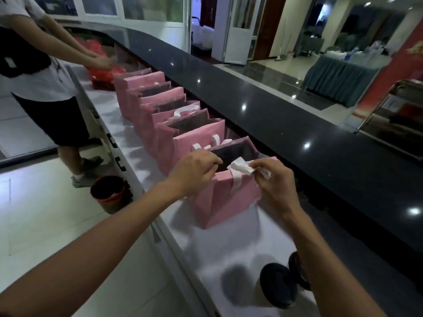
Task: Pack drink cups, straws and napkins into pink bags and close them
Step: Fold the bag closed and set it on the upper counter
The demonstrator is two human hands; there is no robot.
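Observation:
The nearest pink bag [225, 200] stands open on the white counter [229, 243], with a white ribbon handle hanging down its front. My left hand [194, 170] grips the bag's near top edge at the left. At the bag's mouth, on the right, my right hand [272, 179] pinches a white napkin [241, 167]. Behind this bag a row of several more pink bags [160, 106] runs away along the counter, most of them open. Two drink cups with dark lids [278, 286] stand near the counter's front, partly hidden by my right forearm.
A raised black countertop [286, 115] runs along the right of the white counter. Another person [45, 72] stands at the far left handling a red plastic bag [103, 74]. A dark bucket [108, 193] sits on the floor to the left of the counter.

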